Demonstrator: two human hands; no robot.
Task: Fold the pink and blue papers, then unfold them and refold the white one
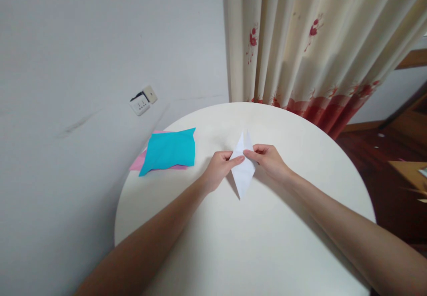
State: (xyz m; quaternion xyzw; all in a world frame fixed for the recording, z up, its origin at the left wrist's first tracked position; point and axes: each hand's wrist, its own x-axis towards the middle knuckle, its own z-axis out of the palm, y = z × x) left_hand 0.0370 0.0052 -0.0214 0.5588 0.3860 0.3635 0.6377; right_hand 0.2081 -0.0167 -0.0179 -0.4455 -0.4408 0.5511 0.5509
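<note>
Round table [267, 251] mid-top | left hand [218, 169], right hand [270, 160] pinching folded white paper [243, 174]

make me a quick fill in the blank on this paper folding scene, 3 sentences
1. Both hands pinch a folded piece of ____ paper over the round table.
2. The left hand and right hand grip the paper at its ____.
3. The turquoise sheet lies on top of a ____ sheet.

Missing words: white; middle; pink
</note>
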